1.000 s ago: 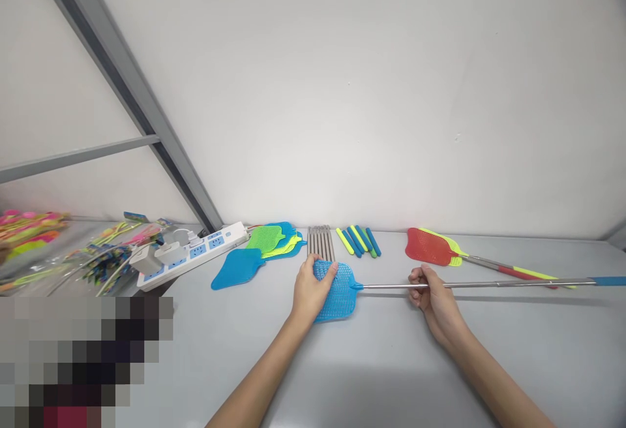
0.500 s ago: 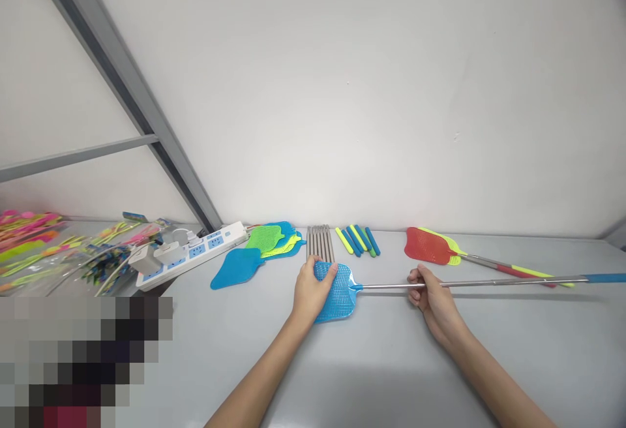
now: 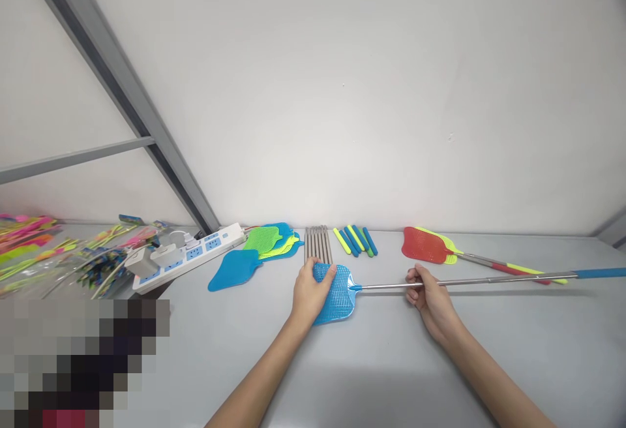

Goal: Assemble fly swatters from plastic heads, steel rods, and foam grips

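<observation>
A blue fly swatter [image 3: 337, 297] with a long, extended metal rod and a blue grip lies level across my view, its head to the left. My left hand [image 3: 312, 291] is closed on the left side of the head, thumb on top. On the rod, my right hand [image 3: 430, 301] is closed with fingers and thumb pinching it. Behind my left hand several metal rods [image 3: 317, 242] lie side by side. Several blue, yellow and green grip sleeves [image 3: 356, 240] lie just right of them. Loose swatter heads [image 3: 268, 242] in blue, green and yellow are piled to the left.
A red swatter [image 3: 425, 245] and a yellow one under it lie at the back right. A white power strip [image 3: 195, 255] with plugged-in adapters stands at the left, beside a heap of bagged colourful items [image 3: 73, 252]. A grey metal post [image 3: 147, 128] leans along the wall.
The whole view has shifted very slightly. Both hands keep the same hold on the blue swatter.
</observation>
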A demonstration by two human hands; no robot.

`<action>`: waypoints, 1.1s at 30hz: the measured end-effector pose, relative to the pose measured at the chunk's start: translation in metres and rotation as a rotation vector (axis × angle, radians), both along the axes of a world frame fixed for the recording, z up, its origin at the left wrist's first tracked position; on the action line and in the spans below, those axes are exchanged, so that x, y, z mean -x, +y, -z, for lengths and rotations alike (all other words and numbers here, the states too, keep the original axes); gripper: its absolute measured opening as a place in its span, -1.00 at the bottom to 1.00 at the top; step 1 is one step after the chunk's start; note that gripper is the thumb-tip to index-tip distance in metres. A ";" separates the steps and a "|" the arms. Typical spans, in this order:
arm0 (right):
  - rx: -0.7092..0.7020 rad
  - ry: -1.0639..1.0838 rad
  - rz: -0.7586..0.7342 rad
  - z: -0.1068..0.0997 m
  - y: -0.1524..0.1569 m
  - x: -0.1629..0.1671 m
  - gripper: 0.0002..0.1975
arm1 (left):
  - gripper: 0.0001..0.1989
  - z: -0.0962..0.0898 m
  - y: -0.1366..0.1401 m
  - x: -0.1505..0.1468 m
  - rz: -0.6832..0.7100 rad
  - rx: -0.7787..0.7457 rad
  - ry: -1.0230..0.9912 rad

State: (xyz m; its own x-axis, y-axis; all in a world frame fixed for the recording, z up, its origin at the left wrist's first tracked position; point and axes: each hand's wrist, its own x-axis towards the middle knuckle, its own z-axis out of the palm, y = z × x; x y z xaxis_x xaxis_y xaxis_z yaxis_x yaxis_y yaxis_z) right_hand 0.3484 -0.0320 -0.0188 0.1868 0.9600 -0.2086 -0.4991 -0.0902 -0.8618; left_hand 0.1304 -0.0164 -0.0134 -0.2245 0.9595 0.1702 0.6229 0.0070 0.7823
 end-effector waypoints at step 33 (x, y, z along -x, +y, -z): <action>-0.016 -0.013 0.012 0.004 0.001 -0.001 -0.78 | -0.70 -0.004 0.002 -0.001 0.002 -0.120 -0.048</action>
State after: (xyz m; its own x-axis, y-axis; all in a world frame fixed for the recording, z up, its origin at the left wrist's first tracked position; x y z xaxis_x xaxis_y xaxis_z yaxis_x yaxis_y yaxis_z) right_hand 0.3489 -0.0310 -0.0227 0.2009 0.9609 -0.1903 -0.4888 -0.0700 -0.8696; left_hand 0.1317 -0.0143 -0.0091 -0.2331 0.9334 0.2729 0.5843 -0.0899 0.8065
